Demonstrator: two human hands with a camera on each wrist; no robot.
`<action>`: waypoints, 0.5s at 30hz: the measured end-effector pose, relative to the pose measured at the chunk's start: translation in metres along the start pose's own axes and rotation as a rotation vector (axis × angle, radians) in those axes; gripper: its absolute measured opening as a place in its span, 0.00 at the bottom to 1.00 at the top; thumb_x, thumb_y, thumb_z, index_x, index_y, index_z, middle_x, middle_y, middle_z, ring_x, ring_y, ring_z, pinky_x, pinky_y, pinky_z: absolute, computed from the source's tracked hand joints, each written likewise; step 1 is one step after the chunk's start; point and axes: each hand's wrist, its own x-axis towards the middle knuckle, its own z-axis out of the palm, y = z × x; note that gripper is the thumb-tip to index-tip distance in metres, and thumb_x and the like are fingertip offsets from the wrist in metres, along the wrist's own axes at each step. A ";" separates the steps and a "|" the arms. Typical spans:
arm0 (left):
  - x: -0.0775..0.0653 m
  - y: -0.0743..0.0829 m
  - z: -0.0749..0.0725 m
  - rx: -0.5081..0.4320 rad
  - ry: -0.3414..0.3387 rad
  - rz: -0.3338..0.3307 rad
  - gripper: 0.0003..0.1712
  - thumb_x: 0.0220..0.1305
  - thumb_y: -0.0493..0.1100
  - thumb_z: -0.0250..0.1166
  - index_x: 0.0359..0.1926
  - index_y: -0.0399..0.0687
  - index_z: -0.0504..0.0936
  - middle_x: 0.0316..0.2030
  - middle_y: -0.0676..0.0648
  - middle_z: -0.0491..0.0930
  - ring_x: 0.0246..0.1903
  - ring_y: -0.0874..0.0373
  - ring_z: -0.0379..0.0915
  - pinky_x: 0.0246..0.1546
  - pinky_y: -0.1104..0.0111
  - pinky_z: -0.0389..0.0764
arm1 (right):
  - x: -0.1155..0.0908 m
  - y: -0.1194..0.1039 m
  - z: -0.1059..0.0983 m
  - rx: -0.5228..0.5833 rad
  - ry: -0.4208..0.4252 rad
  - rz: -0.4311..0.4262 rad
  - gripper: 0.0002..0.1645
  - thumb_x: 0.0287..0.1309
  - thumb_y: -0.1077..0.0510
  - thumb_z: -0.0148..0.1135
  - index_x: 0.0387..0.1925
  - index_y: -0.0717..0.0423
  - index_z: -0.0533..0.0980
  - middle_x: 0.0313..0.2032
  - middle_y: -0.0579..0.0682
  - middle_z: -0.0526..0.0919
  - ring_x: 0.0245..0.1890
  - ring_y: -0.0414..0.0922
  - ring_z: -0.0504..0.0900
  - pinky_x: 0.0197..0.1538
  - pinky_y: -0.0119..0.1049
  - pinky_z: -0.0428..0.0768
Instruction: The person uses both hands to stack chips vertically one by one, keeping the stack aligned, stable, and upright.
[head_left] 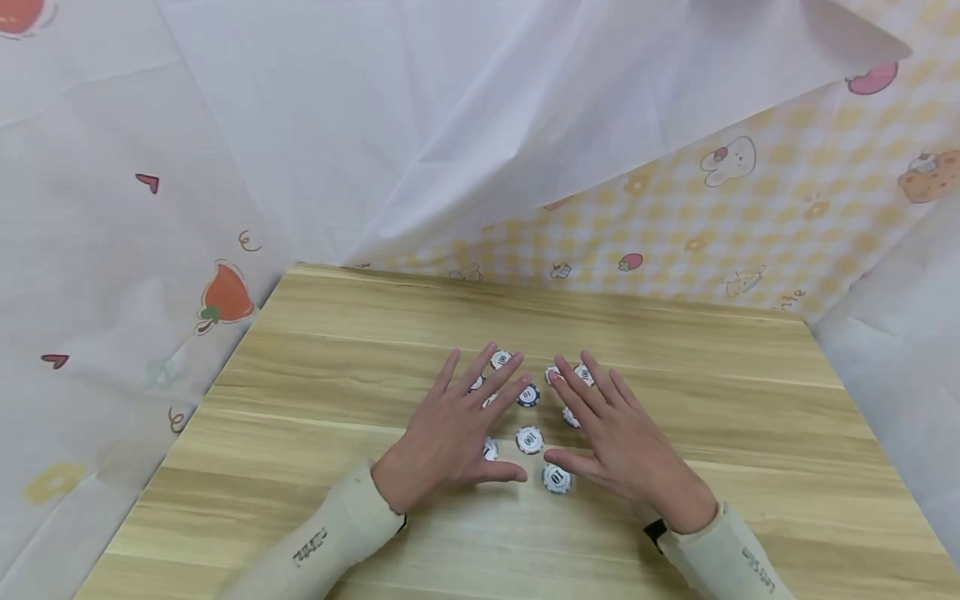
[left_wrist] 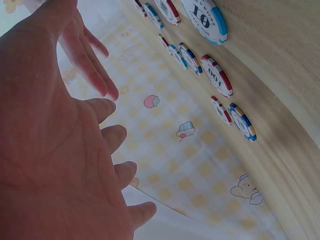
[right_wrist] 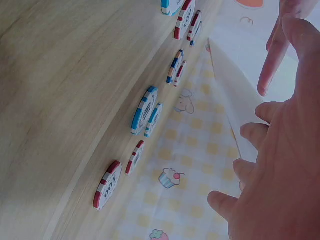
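Several round poker chips lie flat and scattered on the wooden table. Among them in the head view are a 100 chip, a light-blue-edged 10 chip and a dark-blue-edged 10 chip. Palm down over the left part of the group, my left hand has its fingers spread and holds nothing. My right hand spreads likewise over the right part, partly hiding chips beneath. Both wrist views show the hands raised above the chips, with a red-edged chip and another red-edged chip lying apart from the fingers.
The wooden table extends around the chips on every side. White sheeting hangs behind it, beside a yellow checked cloth with cartoon prints. More printed cloth stands along the left edge.
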 end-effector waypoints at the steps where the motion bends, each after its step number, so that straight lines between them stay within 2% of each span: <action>1: 0.000 0.000 0.000 0.000 -0.007 0.001 0.69 0.58 0.94 0.52 0.88 0.59 0.59 0.88 0.49 0.48 0.87 0.42 0.40 0.82 0.40 0.49 | 0.000 0.000 0.000 -0.002 0.002 -0.005 0.59 0.75 0.19 0.49 0.89 0.51 0.54 0.89 0.48 0.48 0.87 0.59 0.43 0.81 0.66 0.51; 5: 0.000 -0.002 0.002 -0.005 -0.047 -0.002 0.73 0.53 0.92 0.62 0.89 0.59 0.56 0.89 0.48 0.44 0.87 0.42 0.37 0.81 0.39 0.49 | -0.001 0.002 0.000 -0.015 0.019 -0.042 0.62 0.72 0.16 0.48 0.88 0.53 0.55 0.88 0.51 0.51 0.86 0.63 0.47 0.83 0.62 0.49; 9: -0.001 -0.003 0.004 -0.016 -0.085 -0.006 0.78 0.46 0.86 0.75 0.89 0.58 0.54 0.89 0.46 0.42 0.87 0.42 0.37 0.81 0.40 0.51 | -0.002 0.005 0.001 -0.023 0.039 -0.083 0.66 0.66 0.17 0.54 0.87 0.56 0.57 0.86 0.54 0.56 0.85 0.66 0.52 0.82 0.62 0.54; 12: -0.001 -0.003 0.005 -0.049 -0.102 -0.016 0.77 0.47 0.80 0.81 0.89 0.55 0.55 0.88 0.45 0.49 0.86 0.42 0.45 0.80 0.42 0.57 | -0.002 0.007 0.002 -0.021 0.049 -0.103 0.67 0.62 0.20 0.62 0.86 0.58 0.59 0.85 0.56 0.59 0.83 0.68 0.56 0.77 0.65 0.62; 15: -0.002 -0.003 0.006 -0.080 -0.118 -0.023 0.70 0.51 0.75 0.83 0.85 0.50 0.63 0.83 0.44 0.62 0.81 0.43 0.58 0.76 0.46 0.67 | -0.003 0.009 0.004 -0.010 0.054 -0.117 0.65 0.60 0.23 0.67 0.84 0.59 0.62 0.83 0.57 0.64 0.81 0.68 0.60 0.74 0.66 0.68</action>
